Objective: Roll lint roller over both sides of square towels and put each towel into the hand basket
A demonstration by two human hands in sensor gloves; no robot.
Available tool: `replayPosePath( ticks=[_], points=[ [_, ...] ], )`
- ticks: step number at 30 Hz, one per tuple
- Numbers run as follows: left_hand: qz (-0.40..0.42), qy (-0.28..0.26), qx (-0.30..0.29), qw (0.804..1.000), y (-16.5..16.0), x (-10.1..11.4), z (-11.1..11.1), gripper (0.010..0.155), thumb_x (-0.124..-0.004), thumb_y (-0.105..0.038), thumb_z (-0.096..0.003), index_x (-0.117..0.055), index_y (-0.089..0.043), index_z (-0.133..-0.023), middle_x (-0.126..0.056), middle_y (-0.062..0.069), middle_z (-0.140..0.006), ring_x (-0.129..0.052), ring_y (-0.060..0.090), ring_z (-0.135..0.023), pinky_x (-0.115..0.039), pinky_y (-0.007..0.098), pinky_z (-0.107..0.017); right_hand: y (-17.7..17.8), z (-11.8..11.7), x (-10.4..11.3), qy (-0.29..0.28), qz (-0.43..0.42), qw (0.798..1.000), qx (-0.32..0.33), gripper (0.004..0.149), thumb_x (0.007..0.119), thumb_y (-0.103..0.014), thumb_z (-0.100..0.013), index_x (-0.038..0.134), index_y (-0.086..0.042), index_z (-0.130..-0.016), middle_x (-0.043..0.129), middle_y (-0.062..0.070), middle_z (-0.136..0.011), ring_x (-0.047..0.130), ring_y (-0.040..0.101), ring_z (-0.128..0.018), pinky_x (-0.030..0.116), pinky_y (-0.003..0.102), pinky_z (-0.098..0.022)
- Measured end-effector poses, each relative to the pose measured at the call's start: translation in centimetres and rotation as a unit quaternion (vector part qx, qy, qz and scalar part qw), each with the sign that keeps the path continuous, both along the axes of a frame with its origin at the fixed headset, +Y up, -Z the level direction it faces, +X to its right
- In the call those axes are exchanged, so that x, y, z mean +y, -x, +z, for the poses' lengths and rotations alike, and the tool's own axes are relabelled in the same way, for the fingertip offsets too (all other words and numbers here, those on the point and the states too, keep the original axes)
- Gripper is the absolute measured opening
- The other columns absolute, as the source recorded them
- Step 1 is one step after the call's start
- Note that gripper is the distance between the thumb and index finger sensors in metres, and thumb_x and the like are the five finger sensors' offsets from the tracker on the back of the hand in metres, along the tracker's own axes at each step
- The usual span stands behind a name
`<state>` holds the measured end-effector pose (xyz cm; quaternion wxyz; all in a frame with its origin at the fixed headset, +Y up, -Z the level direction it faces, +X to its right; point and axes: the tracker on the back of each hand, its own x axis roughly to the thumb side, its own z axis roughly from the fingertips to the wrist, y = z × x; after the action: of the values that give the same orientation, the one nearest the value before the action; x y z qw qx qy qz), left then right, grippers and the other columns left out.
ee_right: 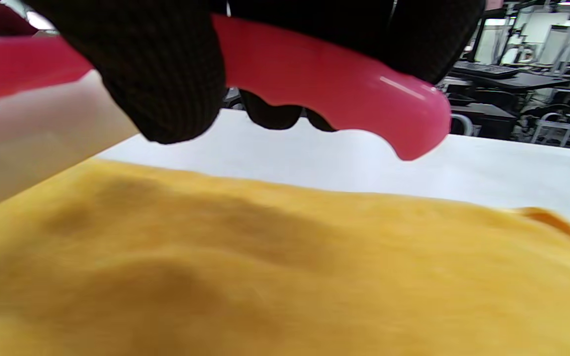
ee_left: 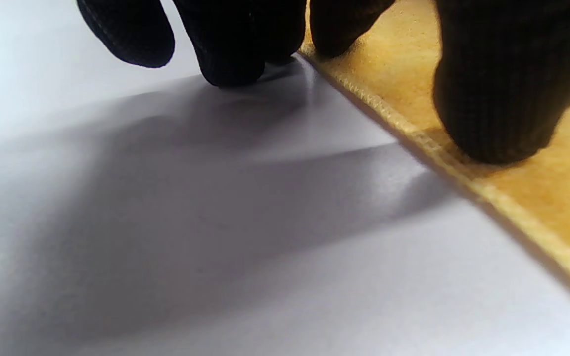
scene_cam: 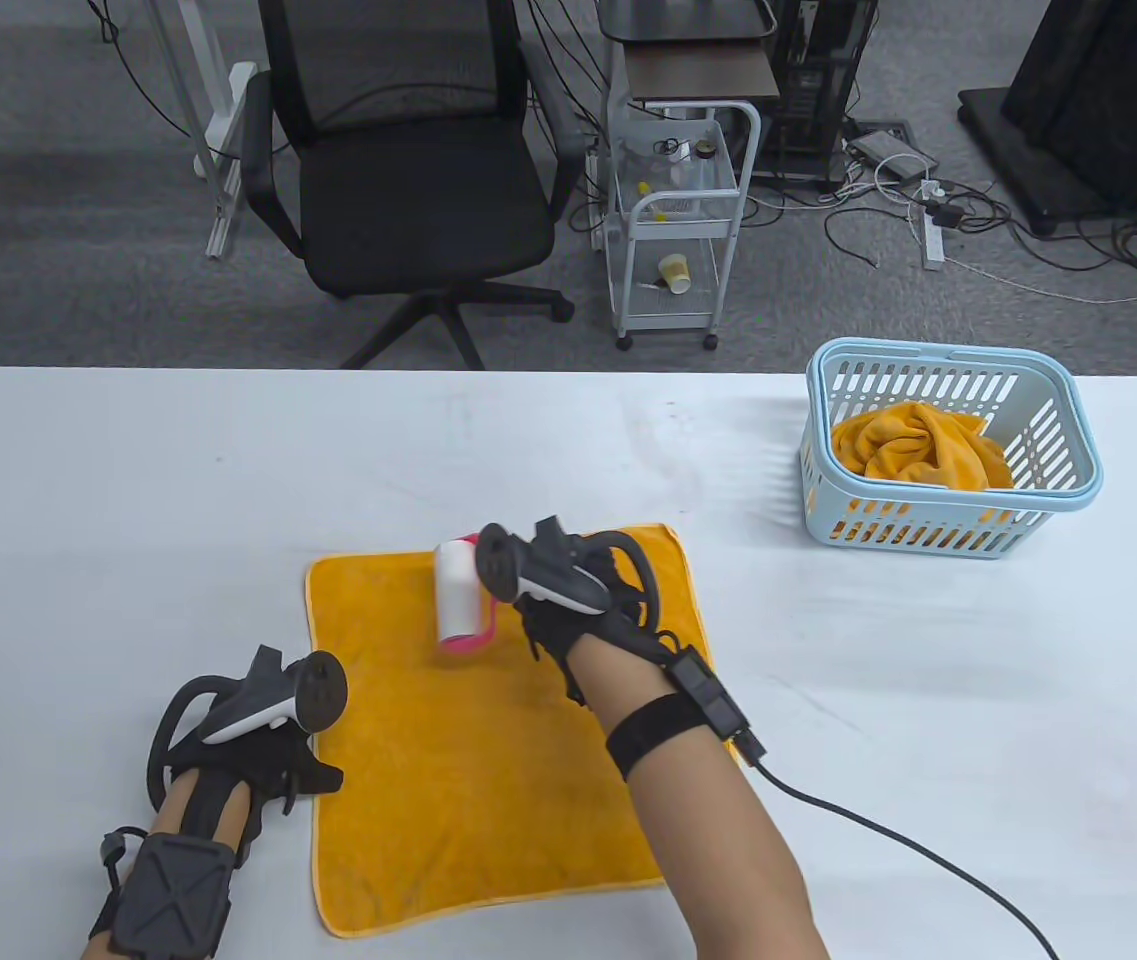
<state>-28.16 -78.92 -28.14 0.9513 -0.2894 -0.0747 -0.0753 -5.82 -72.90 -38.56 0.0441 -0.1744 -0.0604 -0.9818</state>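
While the left hand [scene_cam: 258, 745] rests with straight fingers [ee_left: 493, 99] pressed on the near-left edge of the flat orange towel [scene_cam: 488, 740], seemingly to pin it against sliding on the white worktop [scene_cam: 128, 520], the right hand [scene_cam: 568, 610] has its fingers curled round the pink handle [ee_right: 344, 84] of the lint roller [scene_cam: 458, 595]. That grip sets the white roll low over the towel's far half, though actual contact is unclear, so rolling of this side looks in progress. Farther off at the far right, well apart, stands the light-blue hand basket [scene_cam: 948, 365], already holding a crumpled orange towel [scene_cam: 913, 445].
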Motion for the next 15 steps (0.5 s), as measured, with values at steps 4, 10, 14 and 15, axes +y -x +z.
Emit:
replayPosePath(
  ticks=[4,10,14,15],
  points=[
    [0.002,0.000,-0.001,1.000,0.1,0.0,0.0,0.094,-0.090,-0.064,-0.0321,-0.046,-0.031,-0.108,-0.040,0.005,-0.122,-0.062,0.038,-0.105,-0.052,0.069,-0.075,3.3,0.0,-2.5,0.002,0.021,1.000,0.010,0.056,0.089,-0.037,-0.048,0.070,-0.032,-0.100,0.079,0.006,-0.099,0.082,0.037,-0.090,0.070,0.061,-0.065],
    [0.001,0.000,-0.004,1.000,0.1,0.0,0.0,0.094,-0.090,-0.064,-0.0320,-0.046,-0.031,-0.108,-0.040,0.006,-0.122,-0.062,0.038,-0.105,-0.052,0.069,-0.075,-0.5,-1.5,-2.3,-0.032,0.073,0.997,-0.023,0.055,0.092,-0.033,-0.047,0.073,-0.035,-0.098,0.081,0.006,-0.098,0.080,0.037,-0.091,0.068,0.063,-0.066],
    [-0.001,0.000,-0.004,1.000,0.1,0.0,0.0,0.093,-0.090,-0.064,-0.0321,-0.046,-0.032,-0.108,-0.040,0.005,-0.122,-0.063,0.038,-0.105,-0.052,0.069,-0.075,-5.9,-2.8,-1.4,-0.058,0.170,0.981,-0.075,0.054,0.094,-0.030,-0.045,0.076,-0.035,-0.096,0.082,0.005,-0.096,0.080,0.037,-0.091,0.068,0.064,-0.066],
    [-0.001,0.000,-0.004,1.000,0.1,0.0,0.0,0.094,-0.090,-0.064,-0.0321,-0.046,-0.032,-0.108,-0.040,0.005,-0.122,-0.063,0.038,-0.105,-0.053,0.069,-0.075,-7.3,-3.0,-1.2,-0.060,0.188,0.976,-0.090,0.054,0.094,-0.030,-0.045,0.076,-0.035,-0.096,0.082,0.005,-0.096,0.080,0.037,-0.091,0.068,0.064,-0.065]
  ],
)
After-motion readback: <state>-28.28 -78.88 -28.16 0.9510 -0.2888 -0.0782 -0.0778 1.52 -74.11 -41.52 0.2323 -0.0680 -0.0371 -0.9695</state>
